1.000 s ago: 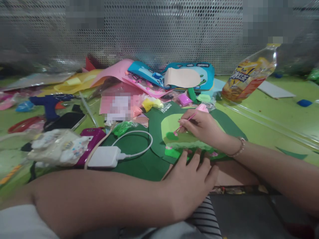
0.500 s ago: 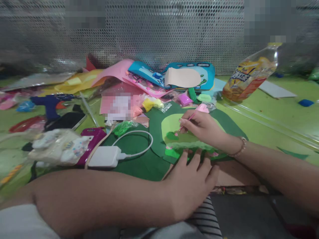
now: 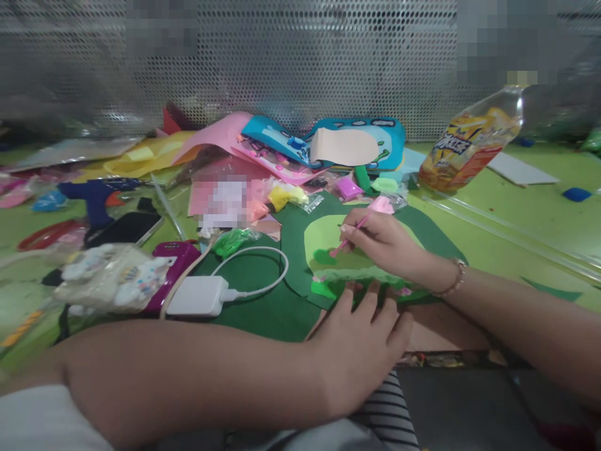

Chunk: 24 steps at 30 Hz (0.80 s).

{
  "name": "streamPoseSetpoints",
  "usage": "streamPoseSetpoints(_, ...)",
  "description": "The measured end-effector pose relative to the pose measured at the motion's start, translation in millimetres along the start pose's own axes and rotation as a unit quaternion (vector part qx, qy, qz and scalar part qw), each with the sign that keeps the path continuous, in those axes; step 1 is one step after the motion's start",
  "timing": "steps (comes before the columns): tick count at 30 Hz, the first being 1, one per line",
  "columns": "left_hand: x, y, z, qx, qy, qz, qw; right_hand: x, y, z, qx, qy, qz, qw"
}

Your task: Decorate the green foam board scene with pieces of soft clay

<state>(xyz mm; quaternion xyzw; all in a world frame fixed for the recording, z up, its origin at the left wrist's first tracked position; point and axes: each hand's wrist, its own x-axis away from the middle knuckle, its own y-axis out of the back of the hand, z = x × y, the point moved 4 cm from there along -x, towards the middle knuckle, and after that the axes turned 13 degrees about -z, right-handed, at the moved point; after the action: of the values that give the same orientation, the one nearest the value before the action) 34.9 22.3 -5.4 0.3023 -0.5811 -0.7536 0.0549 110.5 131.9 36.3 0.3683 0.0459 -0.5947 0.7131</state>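
Note:
My right hand [image 3: 378, 241] pinches a thin pink stick-like tool [image 3: 357, 234] and holds it slanted. Its lower end is at the edge of a dark green clay patch [image 3: 323, 256] on the light green panel [image 3: 323, 232]. Beneath that, a pale green clay strip [image 3: 347, 275] and a bright green one [image 3: 323, 289] with small pink bits run across the panel. Dark green paper [image 3: 292, 250] surrounds it. My left hand [image 3: 361, 338] lies flat on the panel's near edge with fingers spread, holding nothing and hiding part of the lower strip.
On the left are a white charger [image 3: 196, 295] with a looped cable, a phone [image 3: 126, 229], a magenta box [image 3: 174, 266] and a blue glue gun [image 3: 96, 197]. Bagged clay [image 3: 286, 195] and blue decorated cards [image 3: 397, 141] sit behind. A bottle [image 3: 469, 150] leans at right, near clear sticks [image 3: 516, 232].
The pink tool has tipped a little, and its lower end now sits at the small pink spot beside the green patch. My right hand has shifted slightly right; my left hand stays put.

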Motion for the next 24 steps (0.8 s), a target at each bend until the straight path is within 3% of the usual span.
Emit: streamPoseSetpoints(24, 1.1, -0.1, 1.2, 0.003, 0.002, 0.000, 1.000, 0.2, 2.4, -2.0, 0.032, 0.026, 0.005, 0.999)
